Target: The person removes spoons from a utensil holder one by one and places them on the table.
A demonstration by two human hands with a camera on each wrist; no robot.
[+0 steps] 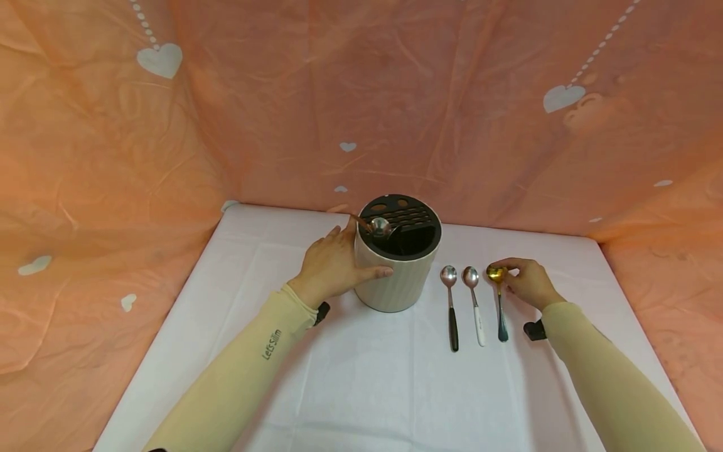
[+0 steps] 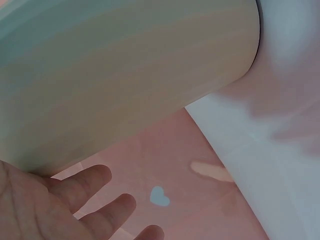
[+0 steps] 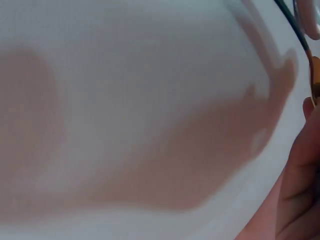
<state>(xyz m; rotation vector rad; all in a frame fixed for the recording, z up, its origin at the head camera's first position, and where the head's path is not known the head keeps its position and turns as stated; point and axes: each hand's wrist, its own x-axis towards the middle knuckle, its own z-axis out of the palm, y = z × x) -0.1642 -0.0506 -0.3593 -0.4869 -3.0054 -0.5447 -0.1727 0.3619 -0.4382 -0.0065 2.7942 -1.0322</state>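
Note:
A pale ribbed utensil holder (image 1: 393, 285) with a black slotted lid (image 1: 415, 243) stands near the back of the table. My left hand (image 1: 333, 263) rests against its left side, thumb across the front. In the left wrist view, the fingers (image 2: 82, 187) extend fairly straight beside the holder wall. A silver spoon bowl (image 1: 381, 227) shows above the lid's left part, with a thin brown piece beside it. To the right, my right hand (image 1: 531, 282) pinches a spoon with a gold bowl (image 1: 497, 274) and dark green handle (image 1: 502, 323) near its bowl end.
Between the holder and my right hand lie a silver spoon with a black handle (image 1: 453, 329) and another with a white handle (image 1: 479, 326). White cloth (image 1: 361, 383) covers the table. Orange-pink curtains (image 1: 395, 107) with pale hearts hang behind and at both sides.

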